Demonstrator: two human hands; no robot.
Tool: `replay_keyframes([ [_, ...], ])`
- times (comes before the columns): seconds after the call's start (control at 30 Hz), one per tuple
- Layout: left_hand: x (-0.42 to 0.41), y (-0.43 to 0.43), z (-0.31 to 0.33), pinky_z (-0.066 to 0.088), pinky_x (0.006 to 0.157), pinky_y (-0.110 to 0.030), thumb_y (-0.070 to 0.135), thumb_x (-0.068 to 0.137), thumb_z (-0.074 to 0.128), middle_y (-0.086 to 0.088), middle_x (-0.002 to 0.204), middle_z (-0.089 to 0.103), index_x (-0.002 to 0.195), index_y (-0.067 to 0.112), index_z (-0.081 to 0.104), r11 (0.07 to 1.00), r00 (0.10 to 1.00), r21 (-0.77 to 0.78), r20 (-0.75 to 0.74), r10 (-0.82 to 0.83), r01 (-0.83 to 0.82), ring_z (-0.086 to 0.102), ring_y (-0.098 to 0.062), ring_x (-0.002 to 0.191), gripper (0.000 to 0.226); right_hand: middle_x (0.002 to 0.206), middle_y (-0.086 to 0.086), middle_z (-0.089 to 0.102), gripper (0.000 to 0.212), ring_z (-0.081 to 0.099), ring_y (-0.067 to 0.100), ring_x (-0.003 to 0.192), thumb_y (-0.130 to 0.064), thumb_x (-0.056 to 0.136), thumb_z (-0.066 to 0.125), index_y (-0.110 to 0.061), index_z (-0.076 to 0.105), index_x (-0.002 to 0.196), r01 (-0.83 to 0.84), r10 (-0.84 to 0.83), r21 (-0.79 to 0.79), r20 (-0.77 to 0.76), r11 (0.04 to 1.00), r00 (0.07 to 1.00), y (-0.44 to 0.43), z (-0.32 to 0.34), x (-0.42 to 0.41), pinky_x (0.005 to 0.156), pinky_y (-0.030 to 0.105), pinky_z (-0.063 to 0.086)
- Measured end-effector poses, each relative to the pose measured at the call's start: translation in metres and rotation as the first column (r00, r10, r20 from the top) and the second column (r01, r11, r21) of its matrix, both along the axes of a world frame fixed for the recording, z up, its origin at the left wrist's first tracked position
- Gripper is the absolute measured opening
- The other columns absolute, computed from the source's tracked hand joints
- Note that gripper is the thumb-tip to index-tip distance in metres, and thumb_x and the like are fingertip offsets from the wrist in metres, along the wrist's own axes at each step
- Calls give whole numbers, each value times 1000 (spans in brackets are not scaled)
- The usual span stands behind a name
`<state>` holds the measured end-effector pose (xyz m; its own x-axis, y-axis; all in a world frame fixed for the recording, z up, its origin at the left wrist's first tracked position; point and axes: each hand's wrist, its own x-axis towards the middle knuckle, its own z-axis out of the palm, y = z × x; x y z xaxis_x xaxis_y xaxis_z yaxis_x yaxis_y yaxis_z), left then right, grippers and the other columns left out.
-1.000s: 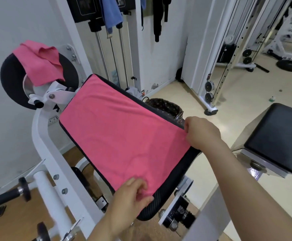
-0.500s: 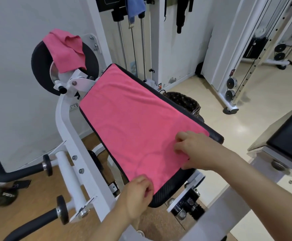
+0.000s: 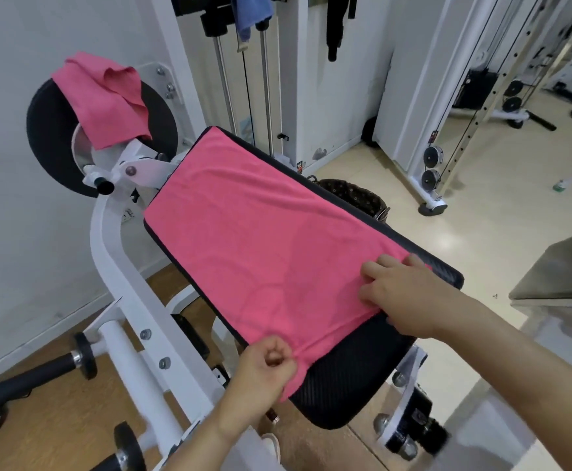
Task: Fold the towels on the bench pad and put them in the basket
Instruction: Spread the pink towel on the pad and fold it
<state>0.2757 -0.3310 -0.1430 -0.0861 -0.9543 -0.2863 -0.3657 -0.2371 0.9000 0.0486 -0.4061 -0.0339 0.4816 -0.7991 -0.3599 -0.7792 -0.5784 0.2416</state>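
A pink towel (image 3: 261, 246) lies spread flat over the black bench pad (image 3: 352, 379), covering most of it. My left hand (image 3: 266, 367) pinches the towel's near left corner at the pad's edge. On the towel's near right corner rests my right hand (image 3: 410, 294), fingers pressed flat and spread. A second pink towel (image 3: 104, 100) hangs crumpled over the round black roller pad at the upper left. The dark woven basket (image 3: 356, 197) stands on the floor behind the pad, mostly hidden by it.
The white machine frame (image 3: 131, 283) runs down the left with black handles low on it. A cable machine with weight rods stands behind. Another black pad (image 3: 563, 270) is at the right. A blue cloth (image 3: 250, 11) hangs at the top.
My right hand slid from the towel's far right edge inward onto its near right corner. My left hand closed tighter on the near corner. The view swung left.
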Motion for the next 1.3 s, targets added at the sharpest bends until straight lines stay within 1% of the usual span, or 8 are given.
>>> replay_keyframes([
  [0.17, 64, -39, 5, 33, 50, -14, 0, 87, 61, -3, 61, 51, 89, 13, 68, 1000, 996, 11, -92, -1, 2, 41, -6, 52, 14, 91, -14, 62, 25, 53, 12, 88, -11, 80, 49, -31, 59, 92, 255, -269, 90, 219, 963, 938, -46, 28, 20, 90, 37, 42],
  [0.3, 115, -77, 12, 51, 65, -16, 14, 85, 71, -2, 79, 74, 92, 19, 74, 993, 980, -14, -158, 117, -121, 69, -13, 75, 9, 84, -13, 68, 8, 62, 10, 83, -22, 79, 70, -30, 69, 80, 375, -433, 217, 486, 901, 759, -100, 54, 48, 79, 31, 51],
  [0.47, 174, -122, 18, 56, 70, -27, 14, 81, 74, -2, 78, 75, 86, 14, 76, 954, 933, 11, -208, 295, -299, 71, -19, 76, 6, 83, -3, 74, 9, 67, 10, 82, -24, 78, 78, -23, 77, 87, 491, -599, 359, 600, 794, 530, -162, 77, 94, 75, 29, 56],
  [0.57, 206, -145, 17, 54, 80, -29, 10, 84, 70, -3, 85, 76, 95, 13, 75, 949, 913, 33, -261, 312, -315, 72, -21, 85, 13, 78, -1, 72, 12, 64, 2, 65, -26, 79, 77, -20, 78, 89, 527, -592, 298, 569, 796, 571, -198, 84, 126, 59, 23, 54],
  [0.67, 233, -165, 14, 53, 87, -33, 12, 82, 71, -6, 90, 76, 100, 12, 74, 937, 891, 44, -297, 344, -347, 71, -23, 90, 18, 83, 4, 73, 18, 65, 17, 73, -31, 74, 81, -19, 78, 86, 569, -575, 219, 578, 793, 579, -232, 89, 161, 70, 32, 55],
  [0.9, 271, -211, 8, 51, 77, -25, 25, 87, 67, -1, 87, 75, 97, 18, 75, 849, 813, -6, -291, 504, -529, 68, -14, 78, 14, 76, 15, 71, 8, 66, 24, 59, -7, 79, 73, -3, 72, 85, 547, -612, 357, 681, 757, 403, -303, 80, 224, 66, 36, 61],
  [1.07, 276, -250, -13, 47, 79, -23, 15, 96, 57, 3, 96, 72, 98, 21, 70, 812, 789, -32, -261, 556, -583, 67, -10, 91, 15, 74, 0, 66, 10, 63, 23, 81, -22, 81, 65, -19, 72, 74, 528, -381, 59, 760, 847, 526, -346, 46, 261, 71, 31, 50],
  [1.3, 283, -297, -49, 50, 94, -41, 16, 99, 51, 2, 100, 69, 98, 24, 65, 730, 716, 8, -193, 671, -683, 64, -20, 100, 17, 71, 3, 62, 16, 57, 27, 73, -18, 85, 56, -19, 59, 69, 477, -306, -44, 714, 878, 629, -385, -5, 278, 59, 28, 32],
])
